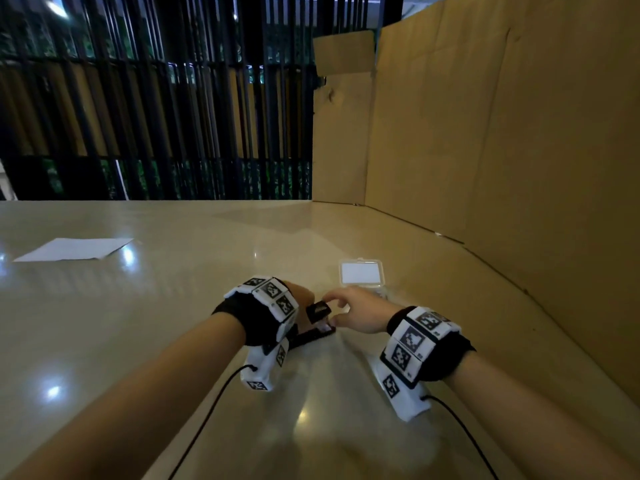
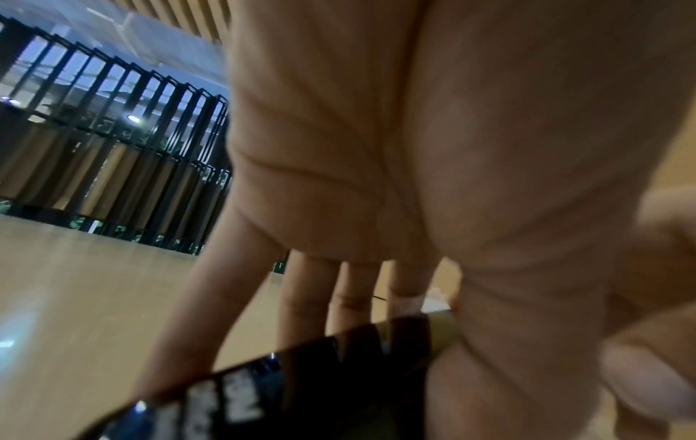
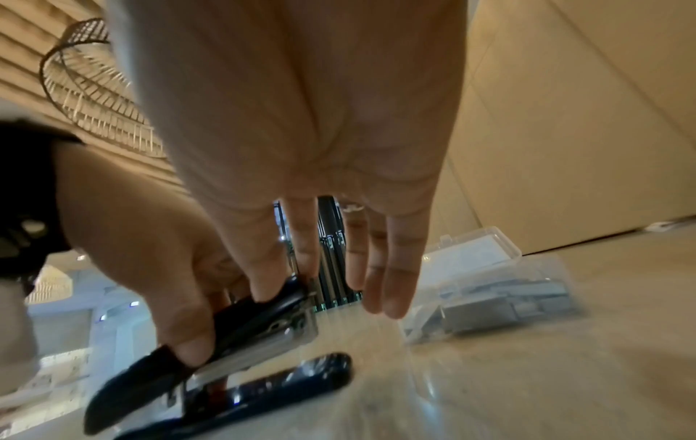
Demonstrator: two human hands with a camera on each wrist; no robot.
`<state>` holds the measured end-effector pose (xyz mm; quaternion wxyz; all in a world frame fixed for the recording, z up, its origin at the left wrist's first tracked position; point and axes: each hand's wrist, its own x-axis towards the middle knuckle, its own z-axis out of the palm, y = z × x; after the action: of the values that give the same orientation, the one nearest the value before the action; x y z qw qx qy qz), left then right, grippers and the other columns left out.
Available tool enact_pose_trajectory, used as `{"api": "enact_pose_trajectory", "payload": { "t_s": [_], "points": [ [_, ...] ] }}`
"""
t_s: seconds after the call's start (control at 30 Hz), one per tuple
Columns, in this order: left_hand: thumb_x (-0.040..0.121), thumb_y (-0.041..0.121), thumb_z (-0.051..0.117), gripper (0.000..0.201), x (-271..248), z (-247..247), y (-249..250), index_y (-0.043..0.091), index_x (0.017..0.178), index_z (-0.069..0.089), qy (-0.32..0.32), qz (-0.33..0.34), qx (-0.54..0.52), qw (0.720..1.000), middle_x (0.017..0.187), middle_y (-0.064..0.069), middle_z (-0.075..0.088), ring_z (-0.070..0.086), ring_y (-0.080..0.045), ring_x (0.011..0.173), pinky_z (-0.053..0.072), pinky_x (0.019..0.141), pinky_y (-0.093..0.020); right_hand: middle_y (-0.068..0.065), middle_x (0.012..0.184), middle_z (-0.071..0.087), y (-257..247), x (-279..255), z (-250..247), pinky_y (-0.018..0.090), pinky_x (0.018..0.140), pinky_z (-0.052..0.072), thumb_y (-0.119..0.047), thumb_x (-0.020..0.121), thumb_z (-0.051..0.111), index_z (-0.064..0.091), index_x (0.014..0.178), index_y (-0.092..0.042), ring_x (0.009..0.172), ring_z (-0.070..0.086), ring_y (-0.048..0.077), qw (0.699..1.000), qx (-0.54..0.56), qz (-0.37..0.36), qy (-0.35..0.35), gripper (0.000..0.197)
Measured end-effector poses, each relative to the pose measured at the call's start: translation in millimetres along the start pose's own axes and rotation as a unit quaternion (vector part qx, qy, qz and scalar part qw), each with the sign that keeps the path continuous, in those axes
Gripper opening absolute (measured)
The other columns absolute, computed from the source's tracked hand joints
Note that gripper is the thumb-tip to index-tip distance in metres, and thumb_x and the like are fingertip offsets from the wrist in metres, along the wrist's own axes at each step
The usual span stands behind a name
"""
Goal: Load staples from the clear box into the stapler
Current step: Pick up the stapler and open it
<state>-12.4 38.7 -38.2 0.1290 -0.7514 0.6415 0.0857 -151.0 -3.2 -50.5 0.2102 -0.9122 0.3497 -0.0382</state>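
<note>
Stapler (image 1: 313,325) on surface (image 1: 173,306), near front edge, betw. both hands; top arm raised off its base. Right hand (image 1: 360,311): grip pinches the raised top arm, thumb + forefinger; other fingers (image 3: 391,282) straight. Left hand (image 1: 301,296) at stapler's rear; grip mostly hidden, can't tell. Clear box (image 1: 362,273) just beyond right hand, lid open, staples (image 3: 508,303) inside.

One stapler (image 1: 317,323), one clear box (image 1: 362,273), one paper sheet (image 1: 74,249)
</note>
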Motion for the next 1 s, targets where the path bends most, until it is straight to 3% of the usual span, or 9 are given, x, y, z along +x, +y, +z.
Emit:
{"api": "enact_pose_trajectory", "payload": {
  "t_s": [0.07, 0.13, 0.27, 0.4, 0.47, 0.67, 0.83, 0.93, 1.0],
  "points": [
    [0.085, 0.024, 0.059, 0.041, 0, -3, -5, 0.009, 0.122, 0.053, -0.008, 0.019, -0.029, 0.999, 0.128, -0.011, 0.057, 0.056, -0.024, 0.103, 0.037, 0.078, -0.027, 0.010, 0.132, 0.049, 4, 3, 0, 0.026, 0.085, 0.035, -0.025, 0.087, 0.056, 0.047, 0.129, -0.015, 0.117, 0.048, 0.024, 1.000, -0.002, 0.004, -0.003, 0.044],
    [0.084, 0.021, 0.060, 0.042, -3, -11, -7, 0.011, 0.124, 0.052, -0.009, 0.028, -0.097, 0.995, 0.127, -0.011, 0.058, 0.056, -0.026, 0.107, 0.043, 0.080, -0.029, 0.007, 0.127, 0.056, 8, 7, -1, 0.024, 0.083, 0.036, -0.025, 0.084, 0.059, 0.057, 0.119, -0.014, 0.115, 0.051, 0.022, 1.000, 0.007, 0.002, -0.007, 0.036],
    [0.088, 0.014, 0.056, 0.039, -4, -21, -10, 0.010, 0.125, 0.046, 0.008, 0.050, -0.243, 0.969, 0.129, -0.014, 0.056, 0.057, -0.025, 0.104, 0.043, 0.064, -0.018, 0.008, 0.116, 0.064, 11, 10, -5, 0.022, 0.079, 0.039, -0.021, 0.082, 0.063, 0.065, 0.109, -0.010, 0.098, 0.057, 0.018, 0.998, 0.055, -0.015, -0.001, 0.029],
    [0.087, 0.013, 0.055, 0.014, 3, -18, -14, 0.025, 0.090, 0.049, 0.041, 0.074, -0.347, 0.934, 0.115, -0.014, 0.059, 0.063, -0.034, 0.103, 0.057, 0.074, -0.044, 0.008, 0.118, 0.061, 16, 11, -9, 0.023, 0.078, 0.037, -0.019, 0.080, 0.064, 0.062, 0.113, -0.011, 0.106, 0.055, 0.022, 1.000, 0.017, -0.014, 0.022, 0.034],
    [0.088, 0.012, 0.053, 0.020, 5, -18, -15, 0.029, 0.080, 0.046, 0.061, 0.079, -0.410, 0.907, 0.105, -0.010, 0.059, 0.064, -0.034, 0.103, 0.057, 0.074, -0.045, 0.008, 0.115, 0.064, 20, 12, -11, 0.023, 0.077, 0.038, -0.017, 0.080, 0.064, 0.064, 0.111, -0.010, 0.104, 0.057, 0.022, 1.000, 0.013, -0.014, 0.023, 0.032],
    [0.090, 0.010, 0.051, 0.016, 12, -16, -24, 0.024, 0.084, 0.048, 0.140, 0.088, -0.574, 0.802, 0.090, -0.007, 0.060, 0.065, -0.027, 0.092, 0.057, 0.075, -0.047, 0.008, 0.110, 0.059, 29, 11, -15, 0.023, 0.077, 0.035, -0.018, 0.087, 0.056, 0.060, 0.113, -0.011, 0.096, 0.051, 0.018, 0.993, 0.069, -0.029, 0.089, 0.027],
    [0.092, 0.008, 0.047, 0.016, 16, -21, -30, 0.023, 0.086, 0.046, 0.190, 0.101, -0.662, 0.718, 0.088, -0.004, 0.059, 0.063, -0.026, 0.090, 0.055, 0.078, -0.049, 0.001, 0.096, 0.063, 37, 10, -18, 0.034, 0.079, 0.051, -0.016, 0.085, 0.058, 0.063, 0.100, -0.017, 0.082, 0.059, 0.015, 0.977, 0.157, -0.031, 0.141, 0.015],
    [0.094, 0.008, 0.042, 0.016, 19, -26, -34, 0.020, 0.085, 0.044, 0.210, 0.113, -0.701, 0.672, 0.086, -0.003, 0.058, 0.063, -0.024, 0.088, 0.054, 0.079, -0.048, -0.003, 0.091, 0.062, 38, 10, -22, 0.014, 0.062, 0.047, -0.013, 0.085, 0.059, 0.061, 0.096, -0.020, 0.074, 0.058, 0.006, 0.960, 0.204, -0.032, 0.189, 0.013],
    [0.096, 0.008, 0.037, 0.017, 20, -28, -37, 0.020, 0.086, 0.043, 0.222, 0.127, -0.732, 0.631, 0.086, -0.003, 0.057, 0.062, -0.022, 0.086, 0.053, 0.078, -0.048, -0.011, 0.088, 0.058, 36, 9, -25, 0.008, 0.054, 0.043, -0.013, 0.085, 0.059, 0.061, 0.100, -0.019, 0.074, 0.054, -0.001, 0.952, 0.216, -0.032, 0.215, 0.016]
  ]
}}
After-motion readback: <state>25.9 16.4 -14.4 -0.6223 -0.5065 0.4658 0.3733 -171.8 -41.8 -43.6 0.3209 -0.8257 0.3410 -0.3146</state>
